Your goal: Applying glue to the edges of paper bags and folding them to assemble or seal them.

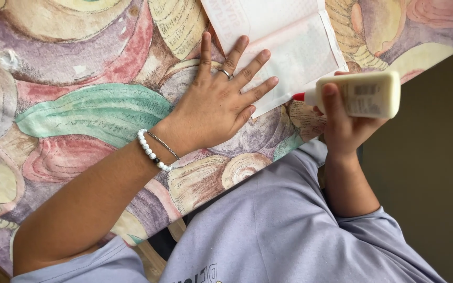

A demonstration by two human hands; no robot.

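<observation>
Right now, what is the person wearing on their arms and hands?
The left hand has a silver ring on one finger. At that wrist sit two bracelets: a white bead bracelet with one dark bead, and a thin silver chain. The right hand shows no jewellery that I can see. Both arms are bare up to short lavender-grey sleeves.

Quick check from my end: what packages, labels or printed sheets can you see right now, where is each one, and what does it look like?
Glue bottle: held sideways in the right hand at the table edge; cream-white, red nozzle touching the paper's edge.
Label: on the bottle's side, pale panel with small dark print.
Paper sheet: white, folded, faint pink print, flat on the patterned tablecloth, pressed by the left hand.
</observation>
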